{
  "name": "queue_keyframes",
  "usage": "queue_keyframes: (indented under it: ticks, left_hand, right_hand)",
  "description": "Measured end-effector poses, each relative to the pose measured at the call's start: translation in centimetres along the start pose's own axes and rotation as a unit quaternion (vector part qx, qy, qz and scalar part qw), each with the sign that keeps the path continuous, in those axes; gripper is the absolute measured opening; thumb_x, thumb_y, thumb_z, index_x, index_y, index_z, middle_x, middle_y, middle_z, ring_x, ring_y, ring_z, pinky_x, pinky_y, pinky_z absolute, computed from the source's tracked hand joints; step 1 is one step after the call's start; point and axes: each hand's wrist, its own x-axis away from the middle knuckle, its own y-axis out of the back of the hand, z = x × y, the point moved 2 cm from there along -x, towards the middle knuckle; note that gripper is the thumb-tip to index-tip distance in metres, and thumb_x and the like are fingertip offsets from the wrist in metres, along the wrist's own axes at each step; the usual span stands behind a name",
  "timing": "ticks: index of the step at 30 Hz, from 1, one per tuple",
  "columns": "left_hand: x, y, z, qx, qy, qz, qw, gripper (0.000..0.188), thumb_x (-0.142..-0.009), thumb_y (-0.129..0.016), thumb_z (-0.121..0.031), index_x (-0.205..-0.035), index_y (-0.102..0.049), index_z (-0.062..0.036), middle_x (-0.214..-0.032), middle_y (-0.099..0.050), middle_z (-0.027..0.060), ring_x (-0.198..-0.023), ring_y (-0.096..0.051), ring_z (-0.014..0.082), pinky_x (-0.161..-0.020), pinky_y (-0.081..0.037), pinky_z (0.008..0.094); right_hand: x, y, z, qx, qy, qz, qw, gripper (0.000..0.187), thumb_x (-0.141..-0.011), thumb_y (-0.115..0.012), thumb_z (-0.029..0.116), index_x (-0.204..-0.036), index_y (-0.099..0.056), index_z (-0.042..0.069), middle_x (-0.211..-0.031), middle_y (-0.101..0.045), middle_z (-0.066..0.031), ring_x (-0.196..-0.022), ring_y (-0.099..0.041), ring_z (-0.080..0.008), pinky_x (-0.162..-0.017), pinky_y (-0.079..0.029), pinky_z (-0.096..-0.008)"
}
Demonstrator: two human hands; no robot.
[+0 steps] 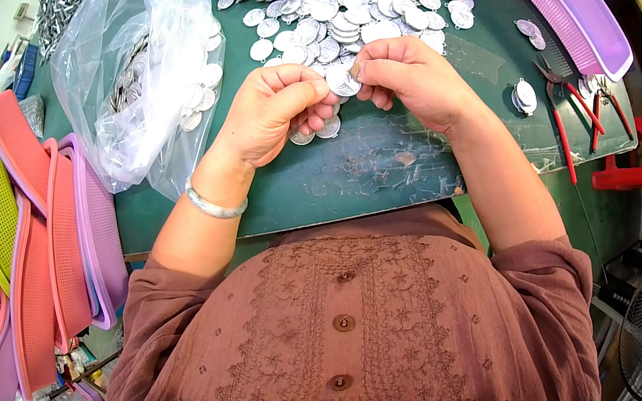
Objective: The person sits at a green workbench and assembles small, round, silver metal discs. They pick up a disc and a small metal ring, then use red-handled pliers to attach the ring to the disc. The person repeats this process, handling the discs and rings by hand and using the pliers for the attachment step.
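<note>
Both hands, in the head view, work close together: left hand (276,104) curled, thumb against forefinger, whatever it grips hidden from me; right hand (416,79) pinching what looks like a small brownish piece (356,71). One silver disc (342,85) shows between them, the disc heap (344,13) just beyond. I judge this fine fingertip work on small parts; the next move calls for steady, light pinches.
</note>
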Motion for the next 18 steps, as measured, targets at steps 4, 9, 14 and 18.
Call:
queue_keyframes:
  ticks: [4,9,14,18]
  left_hand:
    - [-0.1,0.1,0.2,0.011,-0.010,0.005,1.000,0.010,-0.081,-0.053,-0.011,-0.078,-0.058,-0.0029,-0.066,-0.058,0.0037,-0.053,-0.051,0.0077,-0.049,-0.041,0.0195]
    - [-0.2,-0.6,0.3,0.055,-0.042,-0.021,0.997,0.008,-0.079,-0.058,-0.008,-0.082,-0.058,-0.0011,-0.066,-0.058,0.0036,-0.054,-0.051,0.0066,-0.049,-0.040,0.0173]
    - [-0.3,-1.0,0.9,-0.008,-0.097,-0.040,0.994,0.007,-0.077,-0.062,-0.008,-0.080,-0.057,-0.0026,-0.065,-0.056,0.0017,-0.055,-0.050,0.0057,-0.050,-0.039,0.0165]
    - [-0.2,-0.9,1.0,-0.014,-0.132,-0.085,0.988,0.008,-0.078,-0.061,-0.009,-0.080,-0.057,-0.0020,-0.066,-0.056,0.0008,-0.056,-0.050,0.0054,-0.050,-0.039,0.0168]
  right_hand:
    - [-0.1,0.1,-0.1,-0.025,-0.011,0.010,1.000,0.011,-0.078,-0.053,0.014,-0.074,-0.058,0.004,-0.063,-0.055,-0.0011,-0.056,-0.048,-0.0069,-0.051,-0.037,-0.0190]
    - [-0.1,-0.1,-0.3,-0.092,-0.014,-0.006,0.996,0.010,-0.078,-0.053,0.011,-0.077,-0.057,0.003,-0.066,-0.055,-0.0026,-0.057,-0.048,-0.0079,-0.052,-0.037,-0.0201]
    - [-0.5,-0.3,-0.7,-0.129,0.025,-0.004,0.991,0.009,-0.079,-0.053,0.010,-0.079,-0.057,0.002,-0.071,-0.056,-0.0032,-0.059,-0.049,-0.0083,-0.054,-0.038,-0.0207]
    - [-0.4,-0.6,-0.5,-0.106,0.037,-0.015,0.994,0.009,-0.080,-0.054,0.012,-0.079,-0.057,0.003,-0.073,-0.057,-0.0033,-0.060,-0.050,-0.0080,-0.056,-0.040,-0.0209]
